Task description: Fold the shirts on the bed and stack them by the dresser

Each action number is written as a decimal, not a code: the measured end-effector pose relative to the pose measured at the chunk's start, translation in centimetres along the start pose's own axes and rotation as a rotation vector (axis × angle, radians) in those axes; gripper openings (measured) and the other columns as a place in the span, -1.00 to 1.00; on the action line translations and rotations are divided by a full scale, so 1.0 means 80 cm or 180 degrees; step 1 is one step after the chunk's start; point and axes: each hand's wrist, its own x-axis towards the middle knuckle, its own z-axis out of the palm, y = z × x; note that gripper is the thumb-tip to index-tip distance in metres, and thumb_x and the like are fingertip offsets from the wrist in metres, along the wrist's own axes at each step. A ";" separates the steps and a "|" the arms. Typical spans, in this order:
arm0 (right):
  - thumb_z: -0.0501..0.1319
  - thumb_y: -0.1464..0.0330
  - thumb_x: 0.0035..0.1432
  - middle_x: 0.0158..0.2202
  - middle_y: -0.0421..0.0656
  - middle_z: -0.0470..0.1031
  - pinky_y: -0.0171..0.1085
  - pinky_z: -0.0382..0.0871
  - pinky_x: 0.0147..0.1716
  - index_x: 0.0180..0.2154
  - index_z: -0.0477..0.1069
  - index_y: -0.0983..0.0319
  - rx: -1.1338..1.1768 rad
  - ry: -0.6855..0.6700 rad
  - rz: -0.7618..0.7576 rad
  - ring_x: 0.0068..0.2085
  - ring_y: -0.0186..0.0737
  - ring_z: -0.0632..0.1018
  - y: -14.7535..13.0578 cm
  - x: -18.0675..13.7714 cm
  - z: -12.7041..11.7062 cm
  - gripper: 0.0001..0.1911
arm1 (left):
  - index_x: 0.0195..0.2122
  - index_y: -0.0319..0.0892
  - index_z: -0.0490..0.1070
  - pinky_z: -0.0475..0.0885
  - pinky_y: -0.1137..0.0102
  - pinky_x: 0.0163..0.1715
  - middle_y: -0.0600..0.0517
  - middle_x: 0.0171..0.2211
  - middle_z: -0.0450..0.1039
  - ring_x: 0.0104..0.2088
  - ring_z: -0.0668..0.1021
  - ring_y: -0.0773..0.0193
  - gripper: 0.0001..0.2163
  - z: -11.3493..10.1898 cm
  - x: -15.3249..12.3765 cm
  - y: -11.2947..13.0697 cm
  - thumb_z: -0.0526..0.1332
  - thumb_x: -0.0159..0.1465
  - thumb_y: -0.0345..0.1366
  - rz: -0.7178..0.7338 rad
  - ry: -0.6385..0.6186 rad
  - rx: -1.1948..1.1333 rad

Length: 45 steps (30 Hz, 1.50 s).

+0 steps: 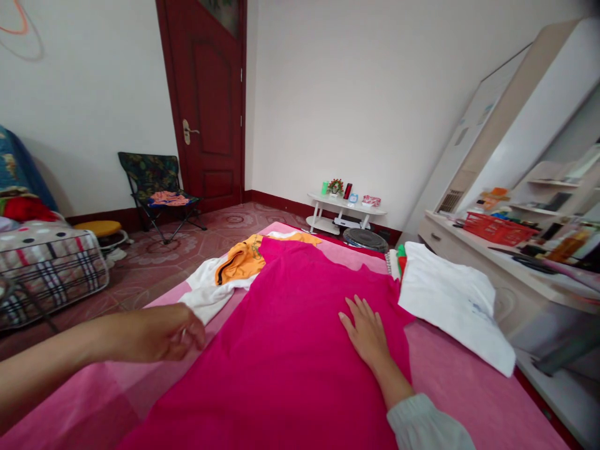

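The bed (469,387) w/ its pink sheet is taking up most of the lower view. The magenta shirt (290,325) is lying spread flat down the middle of it, running from near the far edge toward the person. A dresser (553,281) is standing just beside the bed on the right, carrying a red basket (499,229). A dark red door (210,100) is sitting shut in the far wall, w/ a folding chair (157,181) to its left and a low white table (344,209) to its right. A white cloth (450,300) is lying on the bed, touching the magenta shirt's right edge. A white and orange shirt (229,269) is lying crumpled at the far left corner, partly under the magenta one. The right hand (368,331) is pressing flat on the magenta shirt near its right edge, palm down, fingers apart, gripping nothing. The left hand (164,331) is hovering just beside the shirt's left edge, fingers curling in; it's blurred, so can't tell if it's pinching anything.
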 end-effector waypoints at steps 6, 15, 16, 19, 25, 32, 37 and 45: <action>-0.05 0.11 0.25 0.32 -0.14 0.05 0.00 -0.11 0.27 0.23 0.17 0.16 0.0200 0.0046 0.0006 0.33 -0.09 0.04 0.003 -0.001 -0.002 -0.43 | -0.23 -0.20 0.52 0.37 0.50 -0.23 0.04 -0.30 0.56 -0.29 0.53 0.30 -0.77 -0.008 0.182 0.029 0.13 0.19 -0.24 0.0310 -0.0119 -0.0496; 0.00 0.18 0.21 0.23 -0.17 0.24 -0.08 -0.03 0.27 0.09 0.36 0.15 0.0783 0.0269 -0.0055 0.27 -0.13 0.19 0.020 0.005 0.003 -0.54 | -0.02 -0.25 0.44 0.33 0.34 0.01 -0.11 -0.06 0.49 -0.06 0.48 0.17 -0.69 0.104 0.364 0.058 0.06 0.30 -0.23 0.0429 0.1027 -0.0105; 0.00 0.19 0.21 0.22 -0.16 0.26 -0.10 -0.01 0.27 0.08 0.37 0.16 0.0825 0.0312 -0.0060 0.26 -0.13 0.21 0.021 0.005 0.004 -0.54 | -0.03 -0.25 0.45 0.33 0.32 0.01 -0.12 -0.08 0.49 -0.07 0.48 0.17 -0.69 0.115 0.371 0.059 0.05 0.31 -0.25 0.0333 0.1095 -0.0106; 0.01 0.22 0.20 0.18 -0.12 0.31 -0.14 0.07 0.23 0.06 0.38 0.20 0.0798 0.0438 -0.0038 0.21 -0.12 0.27 0.017 0.001 0.003 -0.55 | -0.09 -0.22 0.48 0.30 0.28 0.03 -0.10 -0.10 0.47 -0.07 0.46 0.15 -0.73 0.140 0.377 0.060 0.06 0.30 -0.29 0.0237 0.1219 -0.0090; 0.01 0.28 0.21 -0.14 -0.06 0.51 -0.22 0.27 -0.05 -0.21 0.48 0.20 0.0050 0.0258 -0.0204 -0.07 -0.12 0.47 0.004 0.037 -0.034 -0.70 | -0.09 -0.17 0.50 0.29 0.29 0.01 -0.10 -0.12 0.43 -0.07 0.42 0.14 -0.74 0.155 0.370 0.060 0.12 0.27 -0.25 0.0432 0.1331 0.0235; 0.01 0.43 0.18 -0.15 -0.10 0.54 -0.33 0.28 -0.13 -0.13 0.46 0.22 0.0226 0.0441 0.0167 -0.10 -0.22 0.52 0.009 0.187 -0.051 -0.69 | -0.13 -0.16 0.49 0.31 0.30 -0.01 -0.09 -0.16 0.43 -0.09 0.43 0.16 -0.76 0.156 0.374 0.064 0.08 0.28 -0.30 0.0436 0.1302 0.0287; 0.19 0.30 0.09 -0.04 -0.05 0.51 -0.27 0.32 -0.11 -0.02 0.40 0.23 0.0323 0.0216 0.0389 -0.02 -0.12 0.50 -0.017 0.246 -0.015 -0.62 | -0.15 -0.15 0.48 0.32 0.30 -0.04 -0.09 -0.17 0.43 -0.11 0.44 0.16 -0.77 0.156 0.372 0.067 0.07 0.28 -0.32 0.0503 0.1271 0.0353; 0.07 0.35 0.19 -0.12 0.07 0.52 -0.22 0.35 -0.12 -0.11 0.41 0.31 0.0359 0.0351 0.0447 -0.08 -0.10 0.53 -0.054 0.271 0.025 -0.72 | 0.04 -0.14 0.37 0.29 0.27 0.05 -0.12 0.00 0.38 0.00 0.42 0.13 -0.68 0.156 0.371 0.071 0.08 0.27 -0.30 0.0455 0.1277 0.0352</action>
